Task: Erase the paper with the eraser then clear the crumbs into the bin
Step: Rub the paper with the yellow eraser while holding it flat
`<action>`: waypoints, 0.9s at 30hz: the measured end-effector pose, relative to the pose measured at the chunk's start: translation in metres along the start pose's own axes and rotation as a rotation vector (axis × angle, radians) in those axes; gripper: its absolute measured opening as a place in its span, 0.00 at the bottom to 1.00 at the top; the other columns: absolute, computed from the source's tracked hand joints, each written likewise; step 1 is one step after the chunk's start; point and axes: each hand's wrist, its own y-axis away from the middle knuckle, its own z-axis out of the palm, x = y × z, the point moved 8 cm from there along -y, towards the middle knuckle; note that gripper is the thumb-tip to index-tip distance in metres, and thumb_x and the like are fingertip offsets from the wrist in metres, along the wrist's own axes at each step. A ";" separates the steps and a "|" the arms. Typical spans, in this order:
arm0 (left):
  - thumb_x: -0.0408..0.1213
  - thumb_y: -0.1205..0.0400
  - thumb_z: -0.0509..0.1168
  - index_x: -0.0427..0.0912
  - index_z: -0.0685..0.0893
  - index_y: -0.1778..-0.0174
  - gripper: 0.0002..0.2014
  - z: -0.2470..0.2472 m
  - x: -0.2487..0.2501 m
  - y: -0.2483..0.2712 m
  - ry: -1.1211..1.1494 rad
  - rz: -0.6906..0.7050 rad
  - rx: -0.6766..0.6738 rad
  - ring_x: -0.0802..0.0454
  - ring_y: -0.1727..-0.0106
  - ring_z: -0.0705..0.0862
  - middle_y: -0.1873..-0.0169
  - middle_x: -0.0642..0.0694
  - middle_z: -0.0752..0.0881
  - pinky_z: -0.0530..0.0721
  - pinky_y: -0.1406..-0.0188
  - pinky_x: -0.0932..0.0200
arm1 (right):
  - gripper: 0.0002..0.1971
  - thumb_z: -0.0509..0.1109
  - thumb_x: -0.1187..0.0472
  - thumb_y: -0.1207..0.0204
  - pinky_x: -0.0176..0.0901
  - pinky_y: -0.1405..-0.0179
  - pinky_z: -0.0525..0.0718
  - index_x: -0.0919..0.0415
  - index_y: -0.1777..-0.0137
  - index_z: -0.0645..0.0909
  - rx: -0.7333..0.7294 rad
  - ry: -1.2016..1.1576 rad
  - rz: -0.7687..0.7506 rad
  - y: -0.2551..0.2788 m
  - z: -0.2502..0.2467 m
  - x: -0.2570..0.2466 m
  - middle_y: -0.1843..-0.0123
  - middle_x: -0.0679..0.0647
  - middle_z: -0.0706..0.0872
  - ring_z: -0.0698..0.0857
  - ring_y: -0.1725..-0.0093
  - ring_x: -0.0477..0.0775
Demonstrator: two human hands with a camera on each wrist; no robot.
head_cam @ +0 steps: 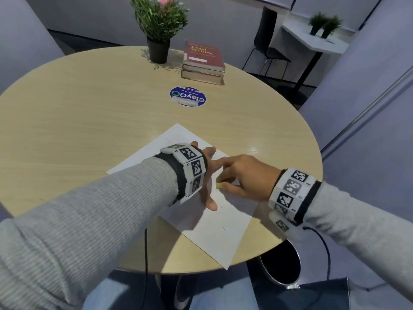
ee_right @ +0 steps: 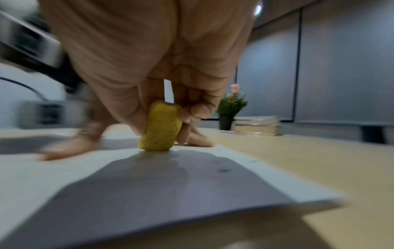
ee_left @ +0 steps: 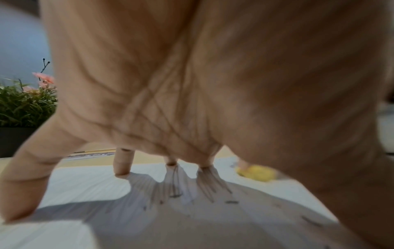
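eraser (ee_right: 161,126) pinched in right hand (head_cam: 248,175) stands on paper (head_cam: 223,233).

office: partitions (head_cam: 368,86), law books (head_cam: 204,61)

Left hand (head_cam: 206,175): palm down, fingers straight and spread, fingertips (ee_left: 122,169) pressing on the white paper sheet (head_cam: 214,229). The left forearm, in a grey ribbed sleeve (head_cam: 89,211), crosses from the near left; a marker-patterned wristband (head_cam: 190,166) encircles the wrist.

Right hand (head_cam: 248,175): thumb and curled fingers pinch the small yellow block eraser (ee_right: 161,126), held upright with its lower end touching the sheet. The index finger extends forward. A matching wristband (head_cam: 288,193) encircles the right wrist.
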 end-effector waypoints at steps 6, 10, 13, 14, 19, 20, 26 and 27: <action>0.85 0.56 0.57 0.57 0.43 0.16 0.71 -0.005 0.002 0.005 0.000 0.013 0.036 0.33 0.21 0.54 0.17 0.41 0.49 0.54 0.25 0.32 | 0.11 0.68 0.56 0.23 0.40 0.60 0.72 0.55 0.47 0.89 0.107 0.045 0.162 -0.010 -0.015 0.057 0.63 0.47 0.75 0.74 0.61 0.49; 0.86 0.62 0.55 0.63 0.48 0.18 0.71 -0.007 -0.015 0.002 0.038 -0.039 0.035 0.33 0.34 0.63 0.26 0.47 0.60 0.67 0.33 0.34 | 0.11 0.67 0.55 0.22 0.42 0.59 0.74 0.55 0.47 0.89 0.077 0.034 0.180 -0.007 -0.014 0.055 0.60 0.50 0.77 0.76 0.60 0.50; 0.84 0.50 0.62 0.62 0.46 0.18 0.66 -0.004 -0.017 0.004 0.034 -0.061 0.023 0.33 0.33 0.62 0.25 0.47 0.58 0.67 0.32 0.35 | 0.11 0.67 0.55 0.22 0.43 0.59 0.75 0.55 0.47 0.89 0.104 0.038 0.195 -0.007 -0.015 0.056 0.60 0.50 0.76 0.78 0.58 0.54; 0.82 0.47 0.64 0.62 0.45 0.18 0.64 -0.004 -0.016 0.004 0.031 -0.066 0.019 0.33 0.32 0.61 0.25 0.46 0.58 0.66 0.31 0.34 | 0.11 0.67 0.55 0.22 0.43 0.60 0.74 0.56 0.47 0.89 0.117 0.042 0.186 -0.006 -0.015 0.053 0.60 0.50 0.76 0.79 0.58 0.55; 0.82 0.48 0.66 0.65 0.41 0.18 0.65 -0.001 -0.017 0.000 0.028 -0.103 -0.013 0.30 0.29 0.58 0.23 0.47 0.55 0.66 0.30 0.34 | 0.10 0.67 0.55 0.23 0.45 0.60 0.79 0.57 0.51 0.89 0.028 -0.002 -0.008 0.004 0.004 0.000 0.60 0.55 0.82 0.80 0.61 0.54; 0.82 0.48 0.65 0.65 0.41 0.18 0.65 0.000 -0.017 -0.001 0.026 -0.104 -0.012 0.30 0.29 0.58 0.23 0.47 0.55 0.66 0.30 0.34 | 0.10 0.68 0.54 0.23 0.44 0.59 0.79 0.56 0.50 0.89 0.021 -0.006 0.009 0.002 0.002 0.005 0.60 0.55 0.82 0.80 0.60 0.54; 0.84 0.51 0.62 0.66 0.39 0.19 0.67 0.003 -0.018 -0.003 0.022 -0.110 -0.009 0.30 0.27 0.56 0.21 0.47 0.52 0.63 0.28 0.34 | 0.11 0.68 0.53 0.23 0.48 0.56 0.81 0.57 0.51 0.89 0.098 -0.019 0.090 -0.002 -0.008 0.025 0.63 0.52 0.79 0.78 0.61 0.52; 0.84 0.52 0.62 0.66 0.38 0.19 0.68 0.003 -0.018 -0.003 0.016 -0.114 -0.029 0.29 0.26 0.54 0.21 0.47 0.51 0.63 0.28 0.33 | 0.11 0.67 0.53 0.23 0.46 0.58 0.80 0.56 0.52 0.89 0.057 -0.035 0.012 0.001 0.001 0.004 0.62 0.53 0.81 0.78 0.61 0.52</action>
